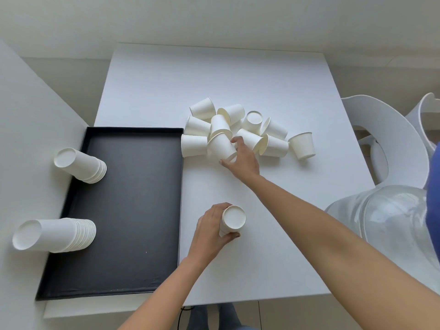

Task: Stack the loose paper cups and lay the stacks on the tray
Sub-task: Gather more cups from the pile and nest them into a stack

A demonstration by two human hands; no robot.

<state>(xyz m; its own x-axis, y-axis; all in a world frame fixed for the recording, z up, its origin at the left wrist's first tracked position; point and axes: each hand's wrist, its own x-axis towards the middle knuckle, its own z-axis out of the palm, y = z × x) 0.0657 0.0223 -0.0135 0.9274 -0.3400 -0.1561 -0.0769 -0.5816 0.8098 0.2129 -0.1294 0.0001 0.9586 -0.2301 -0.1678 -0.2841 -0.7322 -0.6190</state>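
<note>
Two stacks already lie at the tray's left edge. The left hand grips a new stack on the tabletop; the right hand closes on a cup in the far pile, with about a dozen left.

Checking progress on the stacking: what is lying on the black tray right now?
Two stacks of white paper cups lie on their sides at the black tray's left edge: far stack, near stack. Whether they rest fully inside is unclear; the tray floor beneath them is covered.
</note>
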